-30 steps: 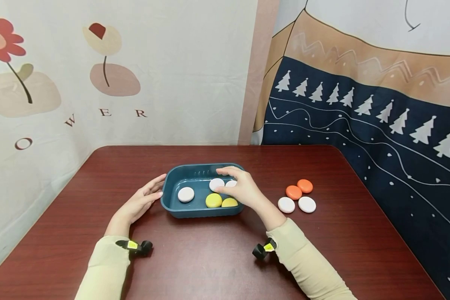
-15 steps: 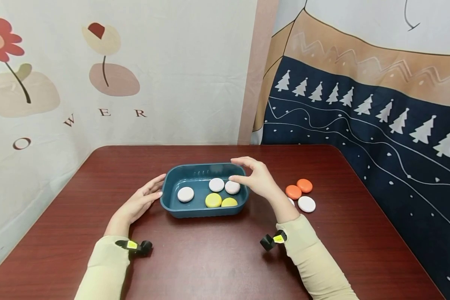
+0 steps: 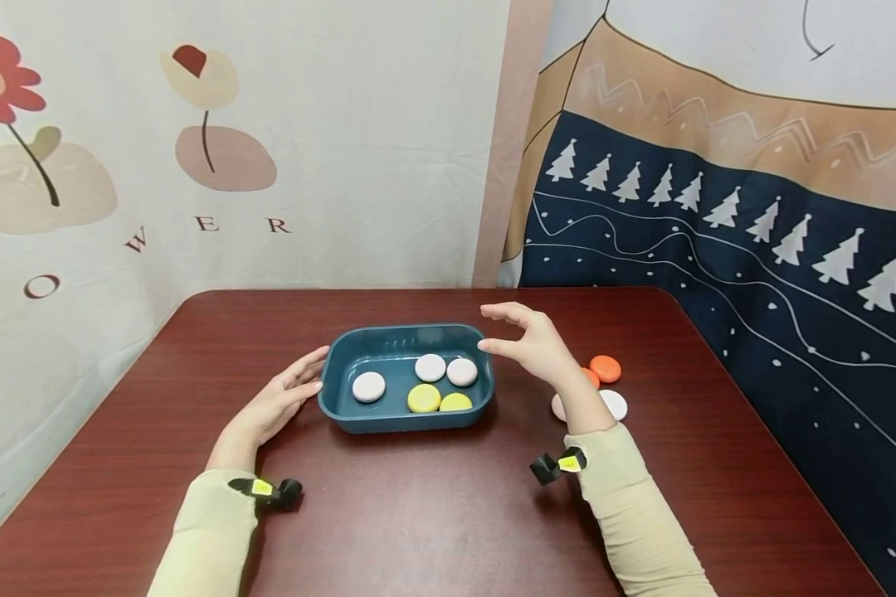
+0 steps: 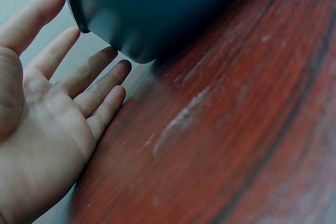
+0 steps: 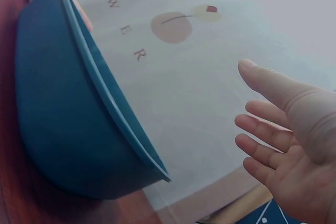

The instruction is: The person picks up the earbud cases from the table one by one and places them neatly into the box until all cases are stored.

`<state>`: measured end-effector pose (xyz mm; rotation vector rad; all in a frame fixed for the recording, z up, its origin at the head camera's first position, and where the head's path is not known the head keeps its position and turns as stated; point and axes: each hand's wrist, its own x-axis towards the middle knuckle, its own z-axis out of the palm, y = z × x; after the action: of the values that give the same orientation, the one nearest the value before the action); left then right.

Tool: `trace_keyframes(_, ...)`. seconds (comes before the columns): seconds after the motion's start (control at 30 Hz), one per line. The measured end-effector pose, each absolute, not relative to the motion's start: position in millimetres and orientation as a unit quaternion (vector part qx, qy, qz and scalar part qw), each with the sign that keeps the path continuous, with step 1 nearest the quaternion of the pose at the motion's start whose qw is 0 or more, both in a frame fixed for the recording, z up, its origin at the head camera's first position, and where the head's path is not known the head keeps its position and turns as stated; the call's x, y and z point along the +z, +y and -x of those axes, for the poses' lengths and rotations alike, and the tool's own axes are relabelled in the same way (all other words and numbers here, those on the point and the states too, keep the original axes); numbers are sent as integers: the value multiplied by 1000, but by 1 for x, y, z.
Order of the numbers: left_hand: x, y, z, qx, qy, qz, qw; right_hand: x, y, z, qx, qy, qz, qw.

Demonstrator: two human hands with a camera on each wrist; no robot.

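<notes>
A dark teal oblong tub (image 3: 388, 424) sits on the table, holding a white disc (image 3: 369, 387) at its left, two more white discs (image 3: 430, 367) toward the right and two yellow discs (image 3: 424, 398) along the front. My left hand (image 3: 278, 405) rests its fingertips on the tub's left end; the left wrist view shows relaxed, spread fingers (image 4: 101, 95) at its wall. Beyond the tub's right end, my right hand (image 3: 536, 347) is raised with nothing in it, thumb and fingers apart. In the right wrist view its palm (image 5: 310, 182) is bare.
Right of the tub lie two orange discs (image 3: 606, 368) and two white discs (image 3: 615, 405), partly hidden behind my right wrist. The reddish-brown table (image 3: 418, 514) ends at the back before printed cloth hangings (image 3: 373, 166).
My right hand has come up out of the tub and moved right, uncovering the white disc at the tub's right end. My left hand stays at the tub's left end.
</notes>
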<state>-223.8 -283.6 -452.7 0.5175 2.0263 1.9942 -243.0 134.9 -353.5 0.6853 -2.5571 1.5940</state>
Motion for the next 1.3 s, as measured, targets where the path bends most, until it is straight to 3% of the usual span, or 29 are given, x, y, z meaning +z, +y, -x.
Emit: trace_keyframes(1.3, -452, -283, 224, 681, 702, -170, 123, -355, 201, 254, 508, -843, -176, 27)
